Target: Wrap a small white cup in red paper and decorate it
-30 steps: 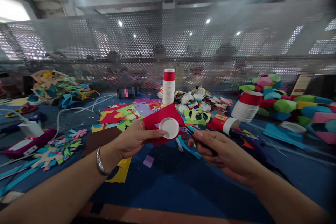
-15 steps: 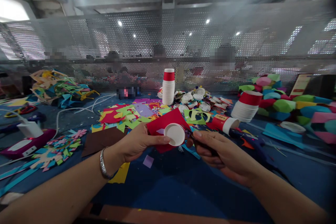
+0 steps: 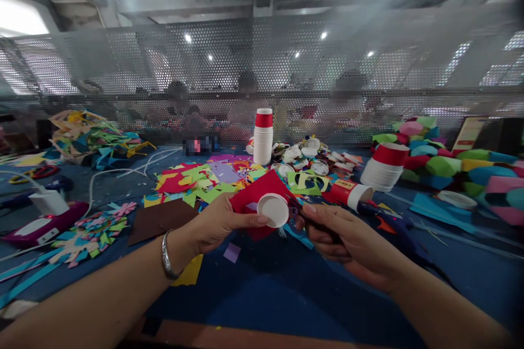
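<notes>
My left hand (image 3: 219, 222) pinches a red sheet of paper (image 3: 256, 196) together with a white round paper-cup bottom (image 3: 273, 210) pressed on its front. My right hand (image 3: 341, 234) is closed around a dark tool, likely scissors (image 3: 305, 217), whose tip meets the red paper's right edge beside the white disc. Both hands hover above a blue table (image 3: 262, 289).
Coloured paper scraps (image 3: 188, 180) litter the table. A tall stack of red-and-white cups (image 3: 263, 136) stands behind, another stack (image 3: 382, 166) lies right, a single cup (image 3: 350, 193) lies nearby. Cut cup bottoms (image 3: 305, 155), folded paper shapes (image 3: 446, 166), a glue gun stand (image 3: 45, 218) and a mesh screen surround.
My left hand has shifted the red paper and white disc slightly to the right, closer to the tool in my right hand. The right hand has hardly moved.
</notes>
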### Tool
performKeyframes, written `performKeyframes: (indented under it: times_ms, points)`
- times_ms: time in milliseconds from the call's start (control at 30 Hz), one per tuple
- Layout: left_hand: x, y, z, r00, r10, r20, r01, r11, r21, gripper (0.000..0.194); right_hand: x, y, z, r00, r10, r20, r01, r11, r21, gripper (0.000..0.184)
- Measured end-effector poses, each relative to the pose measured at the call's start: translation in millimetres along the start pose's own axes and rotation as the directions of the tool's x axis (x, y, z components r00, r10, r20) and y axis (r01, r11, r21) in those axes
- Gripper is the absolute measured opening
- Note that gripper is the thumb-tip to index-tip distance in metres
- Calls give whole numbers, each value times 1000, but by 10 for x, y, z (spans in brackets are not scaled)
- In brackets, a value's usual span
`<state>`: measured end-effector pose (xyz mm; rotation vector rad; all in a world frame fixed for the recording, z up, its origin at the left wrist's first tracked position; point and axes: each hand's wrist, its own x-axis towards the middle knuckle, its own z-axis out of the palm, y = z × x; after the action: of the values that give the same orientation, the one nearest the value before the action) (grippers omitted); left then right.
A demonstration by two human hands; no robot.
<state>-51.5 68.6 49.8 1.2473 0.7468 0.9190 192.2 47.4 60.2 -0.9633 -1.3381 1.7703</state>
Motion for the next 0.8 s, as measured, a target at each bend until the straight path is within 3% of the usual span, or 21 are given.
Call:
performKeyframes:
  times_ms: [167,400,800]
  points:
    - [10,22,-7,999,-4,38,6,999,-49,41,-12,-7,9,1000,-12,6,12,1000,-9,38]
    - [-4,6,5,998,40,49,-46,991,127,27,-12,5,1,1000,-16,15,16,1000,19,35]
    - [-40,4,72,999,32,18,-35,980,197,29,-1,14,24,1000,0,-23,0,1000,-16,36]
